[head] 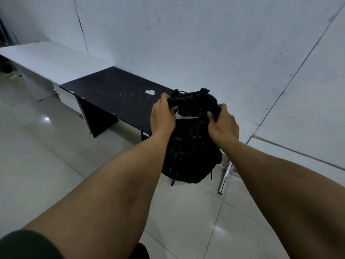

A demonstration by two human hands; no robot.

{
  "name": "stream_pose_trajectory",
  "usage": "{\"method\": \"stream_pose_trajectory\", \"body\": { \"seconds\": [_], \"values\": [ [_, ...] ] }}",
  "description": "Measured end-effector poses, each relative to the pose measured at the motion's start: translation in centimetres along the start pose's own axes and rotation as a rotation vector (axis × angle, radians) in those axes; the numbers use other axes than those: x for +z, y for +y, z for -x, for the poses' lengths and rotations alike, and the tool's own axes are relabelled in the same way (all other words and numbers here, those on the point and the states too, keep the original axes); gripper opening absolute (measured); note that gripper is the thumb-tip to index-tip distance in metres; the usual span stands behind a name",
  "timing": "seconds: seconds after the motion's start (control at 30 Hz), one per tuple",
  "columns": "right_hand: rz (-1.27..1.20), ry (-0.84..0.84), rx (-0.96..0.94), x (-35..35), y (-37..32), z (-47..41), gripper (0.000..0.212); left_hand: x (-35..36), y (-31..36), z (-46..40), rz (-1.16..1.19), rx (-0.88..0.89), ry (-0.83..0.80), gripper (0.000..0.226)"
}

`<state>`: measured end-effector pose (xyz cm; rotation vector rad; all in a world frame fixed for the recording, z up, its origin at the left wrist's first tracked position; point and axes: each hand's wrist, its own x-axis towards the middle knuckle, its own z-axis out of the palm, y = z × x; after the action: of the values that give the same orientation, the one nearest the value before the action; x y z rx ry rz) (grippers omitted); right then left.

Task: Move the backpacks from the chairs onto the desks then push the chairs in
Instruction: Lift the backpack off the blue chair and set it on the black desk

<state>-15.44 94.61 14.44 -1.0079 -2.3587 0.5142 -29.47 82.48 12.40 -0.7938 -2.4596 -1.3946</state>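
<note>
A black backpack (190, 146) hangs upright in the air in front of me, over the right end of a black desk (115, 94). My left hand (163, 116) grips its top left edge and my right hand (223, 123) grips its top right edge. The bag's bottom hangs below the level of the desk top, over the floor. A metal leg (225, 176), perhaps of a chair, shows just right of the bag; the rest of that piece is hidden behind the bag and my right arm.
A white desk (43, 60) joins the black one on the left, along the white wall (205, 43). The black desk top has white chipped patches (150, 92). Pale glossy floor tiles (56, 156) stretch in front of both desks.
</note>
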Motion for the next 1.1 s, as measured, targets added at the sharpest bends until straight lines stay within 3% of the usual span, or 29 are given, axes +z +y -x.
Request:
{"method": "stream_pose_trajectory", "body": {
  "seconds": [0.23,0.7,1.1],
  "values": [
    [-0.051,0.116,0.083,2.2,-1.6,-9.9,0.026,3.4,0.4,-10.7,0.015,0.015,0.052,0.015],
    [-0.044,0.302,0.282,9.0,-5.0,-24.7,0.023,9.9,-2.8,-28.2,0.017,0.184,-0.097,0.018],
    [-0.03,0.264,0.304,13.3,0.4,-37.4,0.023,21.0,-3.3,-37.7,0.015,0.155,-0.159,0.02]
  ]
}}
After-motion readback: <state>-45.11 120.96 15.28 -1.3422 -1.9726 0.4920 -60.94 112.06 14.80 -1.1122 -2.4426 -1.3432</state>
